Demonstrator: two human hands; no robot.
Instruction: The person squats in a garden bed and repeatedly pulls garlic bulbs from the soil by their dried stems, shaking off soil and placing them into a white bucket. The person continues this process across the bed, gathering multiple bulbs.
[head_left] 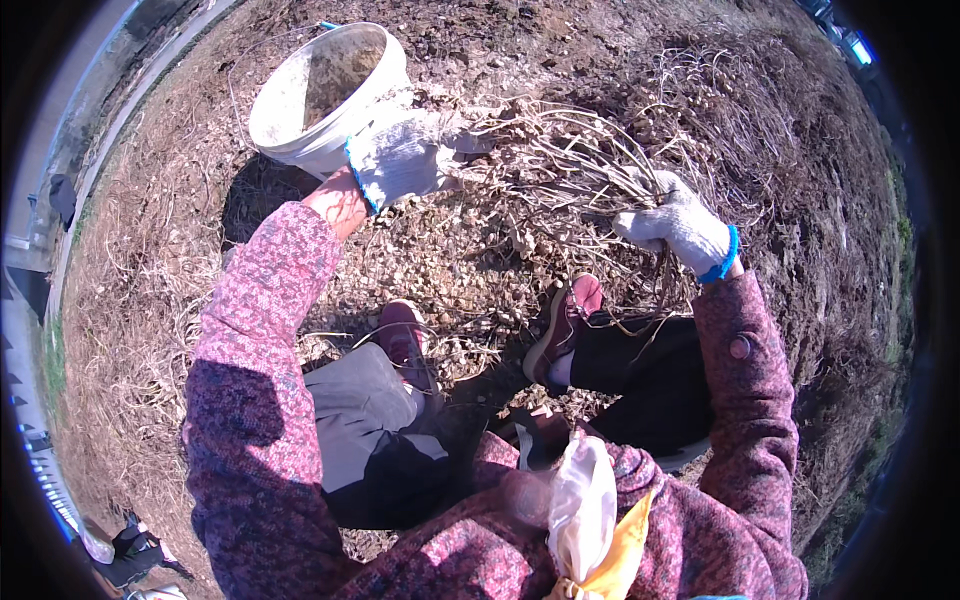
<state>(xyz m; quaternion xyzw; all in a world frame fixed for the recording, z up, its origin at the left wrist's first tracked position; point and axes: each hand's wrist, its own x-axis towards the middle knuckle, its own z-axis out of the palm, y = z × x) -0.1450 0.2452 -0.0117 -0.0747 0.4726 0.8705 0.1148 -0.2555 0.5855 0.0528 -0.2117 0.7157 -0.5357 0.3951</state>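
A bundle of dried plants with long pale stems point(575, 150) stretches between my two gloved hands. My right hand point(680, 222), in a whitish knit glove with a blue cuff, is closed around the stems at the bundle's right end. My left hand point(405, 160), in a matching glove, has its fingers at the tangled left end, which partly hides them; they appear closed on it. Below the bundle, many small tan pieces that look like peanut pods point(450, 255) lie on the ground between my hands and shoes.
A white bucket point(385, 80) with a wire handle stands tilted just beyond my left hand. More dried stalks point(770, 130) are heaped at the right. My shoes point(403, 335) rest on the littered ground. At the lower left edge, a person point(135, 550) is partly visible.
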